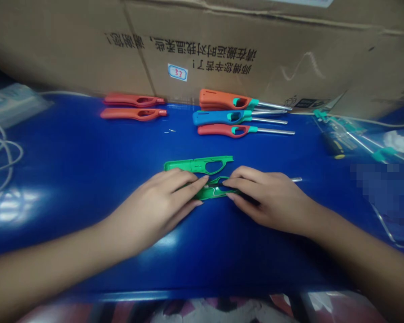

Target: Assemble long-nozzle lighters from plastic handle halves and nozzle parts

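Observation:
A green lighter shell half point(210, 193) with small parts and a thin wire inside lies on the blue table between my hands. My left hand point(164, 202) has its fingers closed on the shell's left part. My right hand point(272, 197) pinches at its right end, where a metal tube point(296, 179) shows beyond the fingers; what the fingertips hold is partly hidden. Just above, an empty-looking green shell half point(197, 165) lies on the table, its left end near my left hand.
Red handles point(131, 114) lie at the back left. Orange, blue point(218, 117) and red lighters lie behind the green shells. A cardboard box point(195, 40) closes the back. Plastic-bagged parts point(363, 139) lie right, white cables point(6, 157) left.

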### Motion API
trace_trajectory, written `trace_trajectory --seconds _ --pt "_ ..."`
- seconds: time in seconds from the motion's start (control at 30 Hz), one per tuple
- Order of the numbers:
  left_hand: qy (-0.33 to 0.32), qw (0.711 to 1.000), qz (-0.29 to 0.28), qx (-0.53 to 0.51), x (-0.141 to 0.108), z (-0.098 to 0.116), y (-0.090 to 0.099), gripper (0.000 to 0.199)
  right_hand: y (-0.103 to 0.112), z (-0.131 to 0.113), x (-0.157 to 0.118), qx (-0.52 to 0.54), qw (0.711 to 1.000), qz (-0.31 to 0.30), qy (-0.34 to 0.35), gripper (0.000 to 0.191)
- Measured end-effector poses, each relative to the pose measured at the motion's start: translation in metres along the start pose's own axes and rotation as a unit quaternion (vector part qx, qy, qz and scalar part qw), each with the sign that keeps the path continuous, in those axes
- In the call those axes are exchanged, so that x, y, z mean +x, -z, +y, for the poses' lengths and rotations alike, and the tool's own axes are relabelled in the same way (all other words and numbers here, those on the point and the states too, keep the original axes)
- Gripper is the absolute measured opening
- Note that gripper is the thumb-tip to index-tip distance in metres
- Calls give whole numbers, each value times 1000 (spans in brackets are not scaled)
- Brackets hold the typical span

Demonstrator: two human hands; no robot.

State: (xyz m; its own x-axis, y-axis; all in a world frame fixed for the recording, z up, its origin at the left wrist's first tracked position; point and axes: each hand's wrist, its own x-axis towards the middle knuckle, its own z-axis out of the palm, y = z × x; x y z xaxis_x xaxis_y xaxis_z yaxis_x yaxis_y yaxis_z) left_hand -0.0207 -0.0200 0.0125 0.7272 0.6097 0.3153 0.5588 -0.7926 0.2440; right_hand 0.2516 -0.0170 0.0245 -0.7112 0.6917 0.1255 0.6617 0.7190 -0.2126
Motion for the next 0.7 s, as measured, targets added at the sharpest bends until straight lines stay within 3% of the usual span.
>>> trace_trajectory --seconds 0.2,0.43,0.7 --pt "15 998 1 -58 0 0 -4 36 0 -1 -1 -4 1000 6 1 32" --pt "10 998 -3 -62 1 0 -2 35 4 -8 0 -60 998 -29 19 36" --pt "-3 999 -39 13 2 4 -2 36 7 -8 -2 -53 998 -23 3 33"
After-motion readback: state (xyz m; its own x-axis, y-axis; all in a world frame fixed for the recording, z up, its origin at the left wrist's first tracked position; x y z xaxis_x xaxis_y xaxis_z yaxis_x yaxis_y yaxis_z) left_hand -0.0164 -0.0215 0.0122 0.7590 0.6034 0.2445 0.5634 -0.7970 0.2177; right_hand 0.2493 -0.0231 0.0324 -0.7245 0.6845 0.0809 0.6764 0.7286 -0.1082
